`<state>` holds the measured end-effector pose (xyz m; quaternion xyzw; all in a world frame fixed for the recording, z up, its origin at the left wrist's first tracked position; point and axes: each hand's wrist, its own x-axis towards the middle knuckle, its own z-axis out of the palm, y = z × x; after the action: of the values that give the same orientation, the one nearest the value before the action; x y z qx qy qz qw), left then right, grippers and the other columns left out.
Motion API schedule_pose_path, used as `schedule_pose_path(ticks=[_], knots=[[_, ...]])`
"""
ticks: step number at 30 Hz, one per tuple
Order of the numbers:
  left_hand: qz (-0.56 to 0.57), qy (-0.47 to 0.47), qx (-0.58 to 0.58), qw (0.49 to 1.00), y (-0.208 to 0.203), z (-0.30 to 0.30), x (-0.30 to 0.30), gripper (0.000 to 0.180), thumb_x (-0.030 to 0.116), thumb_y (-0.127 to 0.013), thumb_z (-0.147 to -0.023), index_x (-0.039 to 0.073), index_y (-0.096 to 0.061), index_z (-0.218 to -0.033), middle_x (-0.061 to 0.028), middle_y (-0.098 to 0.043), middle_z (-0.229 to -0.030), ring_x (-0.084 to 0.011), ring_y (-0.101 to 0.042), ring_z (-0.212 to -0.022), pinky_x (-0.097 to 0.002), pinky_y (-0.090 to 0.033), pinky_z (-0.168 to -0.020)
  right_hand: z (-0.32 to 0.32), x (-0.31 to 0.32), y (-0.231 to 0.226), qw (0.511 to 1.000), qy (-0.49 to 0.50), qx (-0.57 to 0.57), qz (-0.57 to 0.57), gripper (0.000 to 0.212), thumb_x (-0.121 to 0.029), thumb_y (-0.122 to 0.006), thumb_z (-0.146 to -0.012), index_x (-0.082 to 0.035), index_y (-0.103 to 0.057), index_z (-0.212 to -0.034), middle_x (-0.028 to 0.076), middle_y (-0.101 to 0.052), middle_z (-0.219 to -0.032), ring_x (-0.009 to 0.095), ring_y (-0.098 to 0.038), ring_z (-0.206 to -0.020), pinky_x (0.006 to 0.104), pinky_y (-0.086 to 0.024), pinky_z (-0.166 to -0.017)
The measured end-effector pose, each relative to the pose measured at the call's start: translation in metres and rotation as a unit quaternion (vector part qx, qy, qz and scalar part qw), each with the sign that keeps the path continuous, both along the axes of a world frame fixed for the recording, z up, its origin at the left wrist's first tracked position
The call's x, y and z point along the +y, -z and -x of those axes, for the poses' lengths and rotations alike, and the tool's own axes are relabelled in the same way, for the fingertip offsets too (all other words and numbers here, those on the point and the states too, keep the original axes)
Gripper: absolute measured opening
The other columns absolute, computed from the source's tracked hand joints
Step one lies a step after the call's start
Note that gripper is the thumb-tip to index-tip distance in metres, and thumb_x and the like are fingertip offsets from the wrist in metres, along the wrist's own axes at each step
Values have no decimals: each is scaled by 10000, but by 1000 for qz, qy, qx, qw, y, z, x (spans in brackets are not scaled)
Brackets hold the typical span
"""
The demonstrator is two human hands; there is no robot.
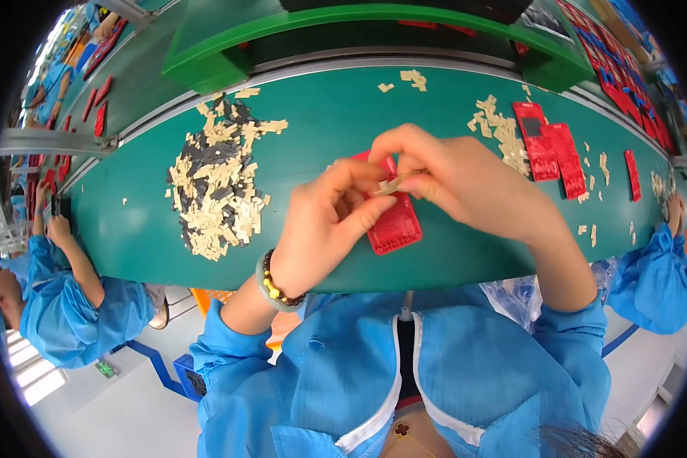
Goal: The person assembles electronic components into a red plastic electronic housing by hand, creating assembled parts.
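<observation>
My left hand (330, 221) holds a flat red plastic piece (393, 225) just above the green table (313, 130), thumb on top of it. My right hand (454, 175) pinches a small tan strip (389, 185) between thumb and forefinger, right over the red piece's upper end. The two hands touch at the fingertips. A beaded bracelet and a pale bangle sit on my left wrist. Much of the red piece's upper part is hidden by my fingers.
A heap of tan and dark grey small strips (217, 183) lies to the left. More tan strips (500, 130) and two red pieces (548, 145) lie to the right. Persons in blue coats work at the left (69, 298) and right (656, 267).
</observation>
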<state>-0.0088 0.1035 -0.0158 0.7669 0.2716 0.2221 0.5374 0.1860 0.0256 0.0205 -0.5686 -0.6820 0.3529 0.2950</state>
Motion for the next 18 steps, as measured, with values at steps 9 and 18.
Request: schedule_pose_path(ticks=[9,18], knots=[[320,30,-116,940,-3,2,-21,130,57,-582,-946,-13,-652,-1031,-57,-659,-875,-110,-596,-756,-221,-489,-708,25,-33,26,932,146,-117,-310,206,-81,-730,-766,-51,-666,-959,94,-630,-884,225,-649,-720,294,-502,-540],[-540,115,-102,827,14,11,-19,279,55,-694,-672,16,-695,-949,-115,-657,-999,-245,-605,-890,-349,-482,-742,17,-45,47,969,205,111,-82,87,10,-664,-782,-29,-662,-860,66,-642,-802,169,-630,-658,271,-485,-552]])
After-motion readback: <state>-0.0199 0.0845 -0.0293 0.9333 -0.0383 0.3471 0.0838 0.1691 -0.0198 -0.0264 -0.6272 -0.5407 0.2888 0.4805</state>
